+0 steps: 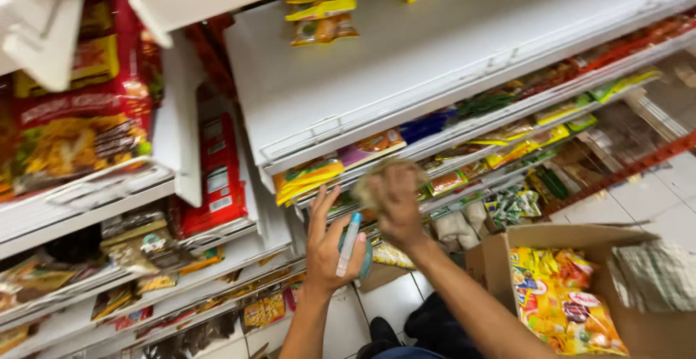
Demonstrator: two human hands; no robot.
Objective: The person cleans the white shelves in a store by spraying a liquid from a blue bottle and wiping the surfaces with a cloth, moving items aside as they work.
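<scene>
While gripping a spray bottle [349,244] in left hand [330,247], wiping white shelf [406,76] edge with cloth [377,181] bunched in right hand [397,203].

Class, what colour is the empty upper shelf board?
White: the shelf board shows plainly in the head view.

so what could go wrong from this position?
1. The left hand grips a bottle with fingers partly spread; it might slip onto the tile floor.
2. The right hand presses a crumpled cloth near the shelf edge; a wide swipe could knock the yellow packets just below off their shelf.
3. The open cardboard box sits close by the right forearm, so an elbow could bump it.
</scene>
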